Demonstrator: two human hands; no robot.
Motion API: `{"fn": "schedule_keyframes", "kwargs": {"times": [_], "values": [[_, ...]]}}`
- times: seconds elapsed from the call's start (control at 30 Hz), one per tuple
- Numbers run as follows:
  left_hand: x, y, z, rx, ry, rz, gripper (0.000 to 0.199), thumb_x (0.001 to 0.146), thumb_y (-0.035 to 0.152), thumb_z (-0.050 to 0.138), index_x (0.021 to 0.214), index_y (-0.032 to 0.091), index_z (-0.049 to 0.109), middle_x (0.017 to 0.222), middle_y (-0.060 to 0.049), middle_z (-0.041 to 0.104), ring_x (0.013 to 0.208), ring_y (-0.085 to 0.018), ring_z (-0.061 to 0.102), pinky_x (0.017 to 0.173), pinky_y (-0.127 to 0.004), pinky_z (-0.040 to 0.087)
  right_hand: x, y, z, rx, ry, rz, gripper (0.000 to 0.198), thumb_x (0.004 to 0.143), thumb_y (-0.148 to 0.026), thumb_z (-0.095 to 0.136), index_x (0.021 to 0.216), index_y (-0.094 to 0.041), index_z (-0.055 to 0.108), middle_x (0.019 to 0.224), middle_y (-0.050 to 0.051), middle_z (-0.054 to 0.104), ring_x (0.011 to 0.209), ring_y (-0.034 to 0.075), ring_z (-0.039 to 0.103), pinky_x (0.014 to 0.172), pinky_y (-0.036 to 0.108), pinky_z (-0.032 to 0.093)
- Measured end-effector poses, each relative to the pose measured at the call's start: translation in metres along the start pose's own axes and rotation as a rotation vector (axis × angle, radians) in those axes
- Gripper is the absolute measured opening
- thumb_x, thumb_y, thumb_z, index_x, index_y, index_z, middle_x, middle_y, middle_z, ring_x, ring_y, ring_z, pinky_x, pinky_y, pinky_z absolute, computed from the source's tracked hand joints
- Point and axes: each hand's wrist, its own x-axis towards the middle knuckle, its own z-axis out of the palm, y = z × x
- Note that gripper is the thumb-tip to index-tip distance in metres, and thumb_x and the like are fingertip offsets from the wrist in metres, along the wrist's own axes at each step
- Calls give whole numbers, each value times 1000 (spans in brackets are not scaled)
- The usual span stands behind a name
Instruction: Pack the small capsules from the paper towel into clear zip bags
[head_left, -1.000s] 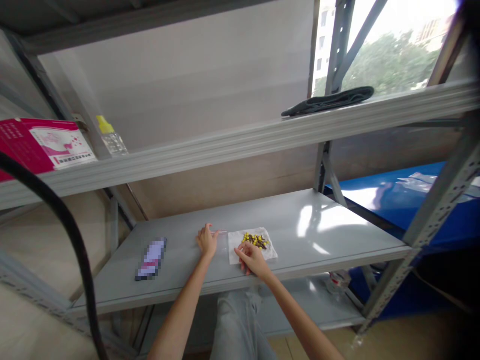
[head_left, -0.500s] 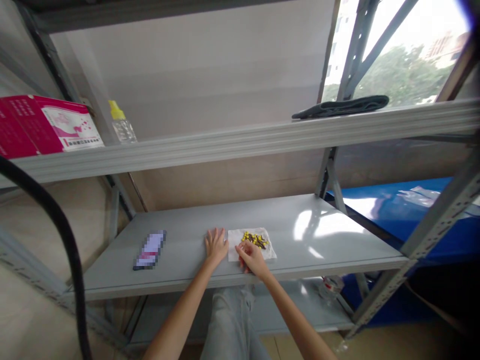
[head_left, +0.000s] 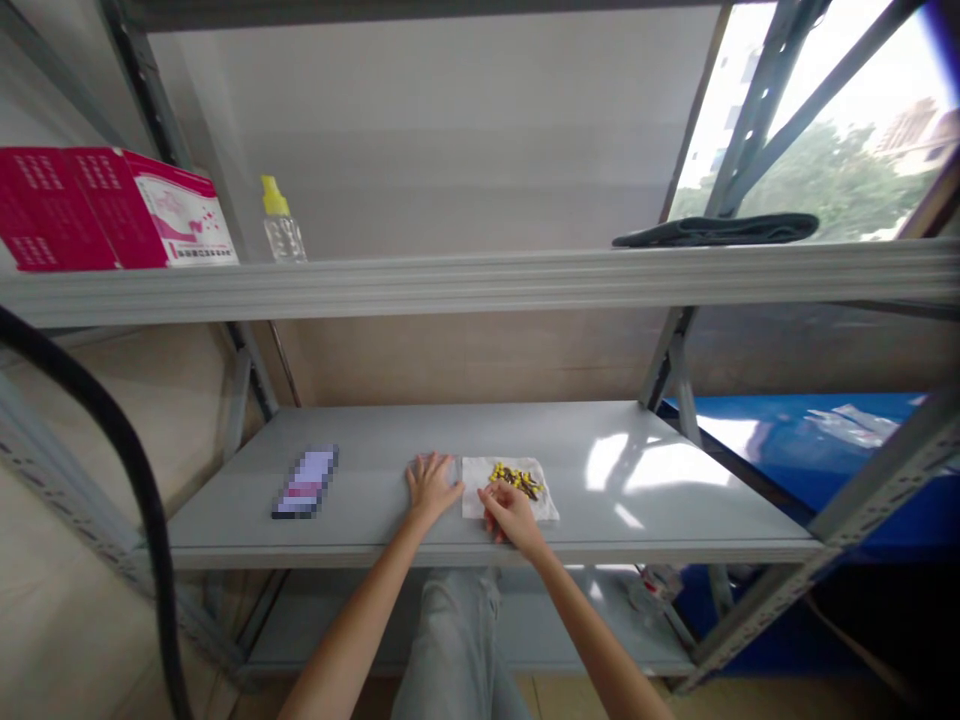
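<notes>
My left hand lies flat on the grey shelf board, fingers spread, its thumb at the left edge of a white paper sheet. On that sheet is a small heap of yellow-and-dark-brown pieces, too small to name. My right hand rests over the sheet's front part, just before the heap. Its thumb and fingertips are pinched together, and what they hold, if anything, cannot be made out.
A pixelated phone lies to the left. On the upper shelf stand a pink box and a clear bottle with a yellow cap, plus a folded dark cloth. A black hose curves down at left.
The camera view has tilted and levelled slightly. My left thumb now reaches out more toward the sheet. My right hand stays pinched in about the same place.
</notes>
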Motion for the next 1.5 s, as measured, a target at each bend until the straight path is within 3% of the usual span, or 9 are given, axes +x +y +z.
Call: {"fn": "schedule_keyframes", "kwargs": {"times": [0.2, 0.5, 0.83, 0.93, 1.13, 1.2, 1.3, 1.4, 1.5], "values": [[8, 6, -1, -14, -64, -47, 68, 72, 54, 53, 134, 30, 38, 148, -5, 26, 136, -36, 12, 105, -60, 11, 1, 1, 0, -4, 6, 13, 41, 71, -59, 57, 75, -19, 46, 50, -7, 49, 35, 9, 49, 24, 16, 37], [8, 3, -2, -7, -17, -33, 51, 80, 31, 46, 131, 32, 42, 145, -2, 33, 135, -31, 20, 105, -53, 20, 2, 2, 0, -6, 14, 11, 43, 70, -61, 56, 74, -20, 46, 50, -7, 49, 35, 9, 48, 25, 16, 36], [-13, -36, -18, 57, 57, -99, 48, 83, 23, 42, 130, 32, 45, 143, -2, 36, 133, -29, 23, 103, -49, 25, 0, 3, 0, 14, 32, 34, 43, 69, -61, 57, 71, -20, 45, 48, -7, 47, 34, 8, 47, 26, 17, 36], [-25, -51, -24, 75, 67, -135, 48, 84, 29, 42, 132, 31, 43, 145, -2, 34, 135, -31, 20, 105, -50, 23, 0, 2, 0, 17, 26, 38, 43, 69, -61, 57, 70, -20, 44, 49, -7, 48, 35, 8, 47, 26, 17, 36], [-34, -59, -47, -49, -47, -158, 55, 79, 65, 39, 124, 36, 51, 147, -1, 29, 136, -31, 19, 106, -50, 18, 1, 5, -2, -8, 26, 27, 42, 70, -61, 55, 70, -20, 46, 50, -6, 49, 36, 9, 49, 27, 17, 37], [-33, -55, -55, -43, 38, -187, 61, 78, 67, 38, 126, 31, 49, 148, -5, 26, 136, -32, 19, 106, -48, 19, 2, 6, -2, -3, 31, 18, 42, 70, -61, 55, 70, -20, 46, 51, -5, 50, 36, 10, 50, 26, 17, 37], [-33, -50, -61, 7, 136, -330, 91, 68, 73, 45, 138, 16, 31, 142, -20, 30, 131, -37, 25, 103, -49, 21, 2, 7, -1, -3, 43, 13, 42, 70, -61, 56, 70, -20, 46, 51, -5, 51, 36, 10, 50, 26, 17, 37], [-33, -47, -60, 43, 86, -413, 105, 63, 74, 48, 139, 6, 23, 134, -27, 38, 126, -41, 31, 99, -51, 24, 2, 5, -1, -11, 50, 7, 42, 70, -60, 55, 69, -19, 46, 49, -6, 50, 35, 9, 49, 26, 17, 37], [-30, -45, -54, 77, 44, -378, 98, 63, 65, 54, 137, 8, 25, 133, -24, 40, 125, -40, 31, 98, -49, 26, 1, 4, 0, -12, 47, 4, 42, 70, -60, 55, 68, -19, 46, 48, -6, 49, 35, 9, 49, 27, 17, 37]]}}
